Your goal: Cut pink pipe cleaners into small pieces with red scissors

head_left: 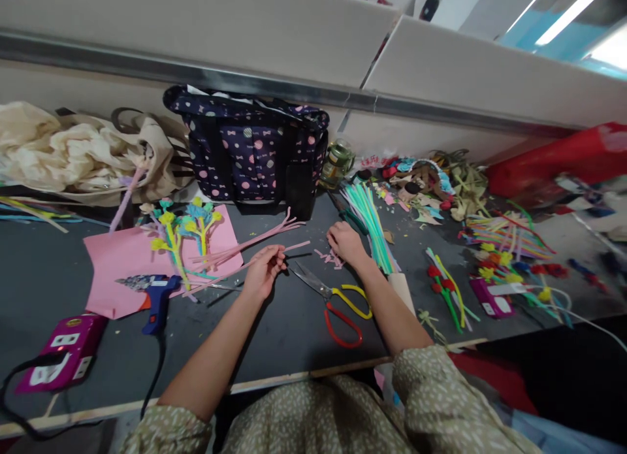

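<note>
My left hand pinches a long pink pipe cleaner, one end of it pointing right past the fingertips. Near the short cut pink pipe cleaner pieces, my right hand rests low over the table with its fingers curled; what the fingertips hold, if anything, is hidden. Between my hands lie scissors with one yellow and one red handle, their blades slightly apart. Several uncut pink pipe cleaners spread out behind my left hand. Pipe cleaner flowers in yellow and blue lie on pink paper.
A glue gun and a purple power strip with cords are at the left. A dark patterned bag and a glass jar stand at the back. Green and white pipe cleaners lie beyond my right hand.
</note>
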`<state>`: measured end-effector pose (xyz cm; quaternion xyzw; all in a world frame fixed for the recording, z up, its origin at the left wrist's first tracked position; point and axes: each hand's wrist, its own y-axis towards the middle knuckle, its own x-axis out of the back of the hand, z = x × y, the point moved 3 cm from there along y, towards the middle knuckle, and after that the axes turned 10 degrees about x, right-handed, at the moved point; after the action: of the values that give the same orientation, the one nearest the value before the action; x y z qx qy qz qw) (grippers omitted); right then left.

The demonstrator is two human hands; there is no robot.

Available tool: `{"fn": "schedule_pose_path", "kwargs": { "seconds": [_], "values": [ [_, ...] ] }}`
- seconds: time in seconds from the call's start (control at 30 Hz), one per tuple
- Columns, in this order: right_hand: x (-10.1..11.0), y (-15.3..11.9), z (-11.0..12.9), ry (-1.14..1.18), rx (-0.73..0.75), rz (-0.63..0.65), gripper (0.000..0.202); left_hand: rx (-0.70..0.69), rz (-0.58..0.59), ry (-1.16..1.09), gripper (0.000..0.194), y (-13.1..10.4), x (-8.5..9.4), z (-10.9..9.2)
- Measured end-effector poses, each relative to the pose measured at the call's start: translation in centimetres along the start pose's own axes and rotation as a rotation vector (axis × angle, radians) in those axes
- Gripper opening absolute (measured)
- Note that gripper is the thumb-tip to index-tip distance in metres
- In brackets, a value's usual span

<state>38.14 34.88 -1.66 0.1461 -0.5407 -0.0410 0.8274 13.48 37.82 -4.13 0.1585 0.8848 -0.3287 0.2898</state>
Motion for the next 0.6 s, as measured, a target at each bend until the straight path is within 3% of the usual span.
{"fn": "schedule_pose_path", "kwargs": {
  "seconds": [0.2, 0.23, 0.3, 0.37, 0.43, 0.5, 0.6],
  "values": [
    [1.7, -0.3, -3.4, 0.356, -0.249, -0.228, 0.009, 0.001, 0.007, -0.015, 0.021, -0.1, -0.1, -0.1],
    [2.5, -0.4, -4.2, 0.401, -0.286, -0.307, 0.013, 0.001, 0.006, -0.012, 0.021, -0.1, -0.1, -0.1],
    [4.2, -0.8, -5.8, 0.757, -0.410, -0.675, 0.013, 0.000, 0.003, -0.003, 0.021, -0.1, -0.1, -0.1],
    [5.0, -0.9, -6.2, 0.837, -0.431, -0.734, 0.016, 0.001, 0.003, 0.003, 0.021, -0.1, -0.1, 0.0],
    [4.6, -1.2, -5.6, 0.861, -0.437, -0.654, 0.019, 0.004, 0.005, 0.008, 0.020, -0.1, -0.1, 0.0],
    [3.5, -1.5, -4.3, 0.825, -0.425, -0.489, 0.017, 0.004, 0.006, 0.011, 0.020, 0.0, -0.1, 0.0],
    [1.7, -2.0, -1.9, 0.444, -0.266, -0.138, 0.010, 0.001, 0.006, 0.011, 0.019, 0.0, 0.0, 0.0]
  ]
}}
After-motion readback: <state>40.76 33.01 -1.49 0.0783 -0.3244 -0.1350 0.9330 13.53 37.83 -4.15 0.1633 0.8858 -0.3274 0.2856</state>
